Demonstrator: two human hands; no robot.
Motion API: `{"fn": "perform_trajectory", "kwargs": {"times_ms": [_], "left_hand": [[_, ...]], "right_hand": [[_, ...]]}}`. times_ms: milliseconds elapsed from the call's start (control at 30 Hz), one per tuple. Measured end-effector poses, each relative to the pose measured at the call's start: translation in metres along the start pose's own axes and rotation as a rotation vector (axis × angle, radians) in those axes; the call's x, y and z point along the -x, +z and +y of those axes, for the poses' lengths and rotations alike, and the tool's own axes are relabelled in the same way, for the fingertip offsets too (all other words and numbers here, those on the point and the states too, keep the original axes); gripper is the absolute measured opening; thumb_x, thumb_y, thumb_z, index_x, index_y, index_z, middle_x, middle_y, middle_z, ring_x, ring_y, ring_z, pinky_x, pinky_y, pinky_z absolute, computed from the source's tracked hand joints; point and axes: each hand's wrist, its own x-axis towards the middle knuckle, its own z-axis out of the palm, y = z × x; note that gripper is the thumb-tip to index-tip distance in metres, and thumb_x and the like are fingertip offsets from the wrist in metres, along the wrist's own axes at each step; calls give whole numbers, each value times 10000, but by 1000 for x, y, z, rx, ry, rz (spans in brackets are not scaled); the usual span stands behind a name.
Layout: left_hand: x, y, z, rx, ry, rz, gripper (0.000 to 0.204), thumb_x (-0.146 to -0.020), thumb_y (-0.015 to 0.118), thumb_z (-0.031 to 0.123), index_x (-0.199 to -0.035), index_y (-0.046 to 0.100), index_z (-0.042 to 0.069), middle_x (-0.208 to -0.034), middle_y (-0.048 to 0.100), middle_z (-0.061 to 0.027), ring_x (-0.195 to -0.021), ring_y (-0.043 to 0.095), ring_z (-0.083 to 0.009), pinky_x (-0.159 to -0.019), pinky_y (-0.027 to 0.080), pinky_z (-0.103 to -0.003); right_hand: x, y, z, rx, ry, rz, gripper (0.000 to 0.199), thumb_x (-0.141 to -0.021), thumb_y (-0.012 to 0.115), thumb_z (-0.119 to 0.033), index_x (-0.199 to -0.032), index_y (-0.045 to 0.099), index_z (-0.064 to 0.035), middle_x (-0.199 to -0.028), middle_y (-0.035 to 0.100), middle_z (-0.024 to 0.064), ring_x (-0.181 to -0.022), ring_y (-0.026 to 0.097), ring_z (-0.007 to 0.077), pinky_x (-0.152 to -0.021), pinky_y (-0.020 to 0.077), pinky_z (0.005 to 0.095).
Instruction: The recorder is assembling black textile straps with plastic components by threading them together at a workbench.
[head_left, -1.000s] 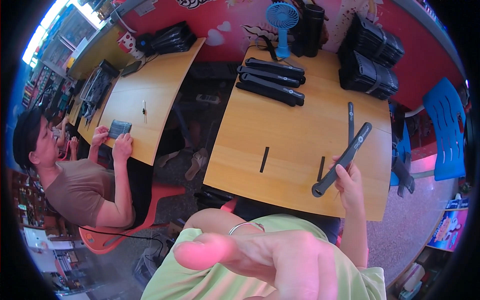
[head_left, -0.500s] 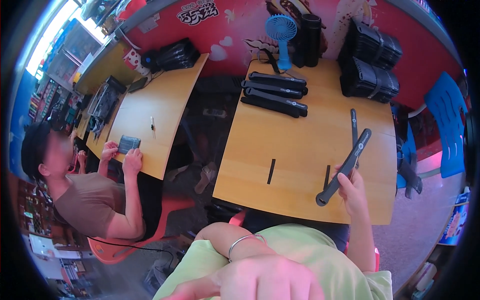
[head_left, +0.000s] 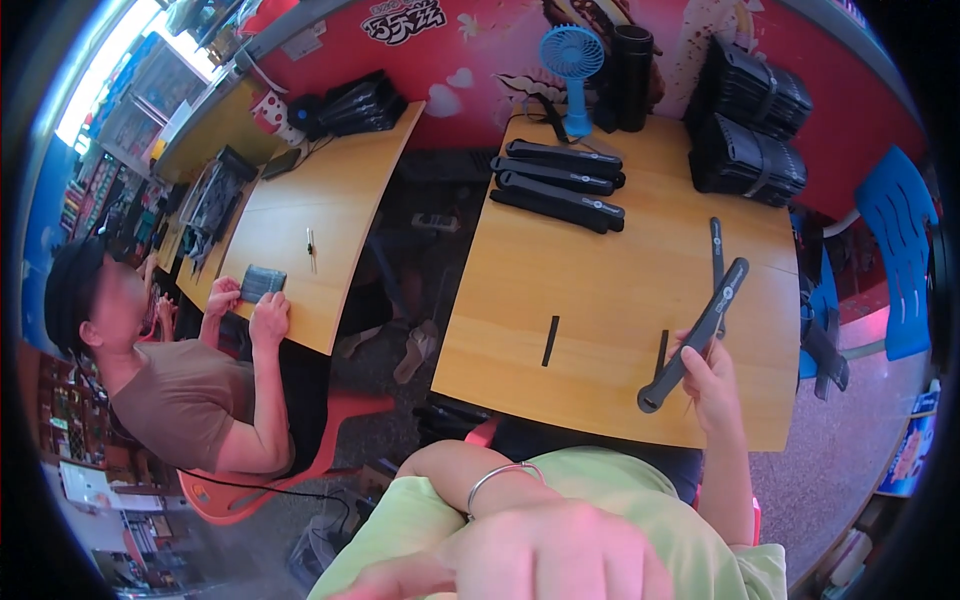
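In my right hand point(head_left: 712, 385) is a long flat black strap point(head_left: 700, 330) with rounded ends and pale print. My thumb lies across its lower part, and the strap slants up to the right above the table. A second black strap point(head_left: 717, 240) lies partly beneath it. My left hand point(head_left: 545, 560) is large and close at the lower edge, its back showing below a silver bangle point(head_left: 495, 480). Its fingertips run out of the picture, so what they do is hidden. Two short black strips point(head_left: 551, 341) lie on the tabletop near my right hand and left of it.
Several black straps point(head_left: 560, 180) lie piled at the back of the wooden table point(head_left: 500, 310). Beyond them stand a blue fan point(head_left: 573, 70) and a black cylinder point(head_left: 631, 75). Banded black bundles point(head_left: 750, 160) sit back right. Another person point(head_left: 190, 390) works at the left table.
The whole view has shifted slightly, so the table and its contents appear a little to the right. My right hand still grips the strap; my left stays close to the lower edge.
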Motion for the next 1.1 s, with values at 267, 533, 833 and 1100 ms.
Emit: {"fn": "perform_trajectory", "kwargs": {"times_ms": [267, 533, 833, 1100], "left_hand": [[3, 4, -8, 50, 78, 68, 615, -965, 405, 458, -471, 318, 102, -472, 276, -19, -353, 333, -163, -583, 488, -358], [8, -1, 4, -125, 54, -117, 583, -982, 359, 394, -472, 364, 112, -495, 330, -17, -371, 378, -165, -690, 527, -398], [1, -6, 4, -197, 69, -121, 582, -988, 337, 396, -474, 358, 125, -505, 326, -10, -384, 389, -166, -702, 515, -374], [2, -1, -14, 104, 139, 110, 627, -936, 443, 521, -483, 312, 106, -493, 264, 1, -345, 282, -152, -439, 383, -308]], "right_hand": [[0, -2, 0, 8, -4, 8, 237, -894, 594, -132, -1111, 559, -44, -846, 620, -9, -528, 377, 5, -460, 279, 165], [-2, -2, 3, 59, 8, -3, 232, -889, 597, -155, -1092, 565, -49, -847, 611, -17, -554, 390, 9, -478, 285, 171], [-1, 2, 0, 53, 17, 0, 246, -890, 595, -177, -1100, 564, -51, -844, 611, -19, -553, 387, 10, -481, 282, 170], [1, 1, 3, 29, 16, -7, 234, -896, 596, -157, -1104, 563, -55, -853, 612, -22, -557, 387, 4, -481, 283, 164]]}}
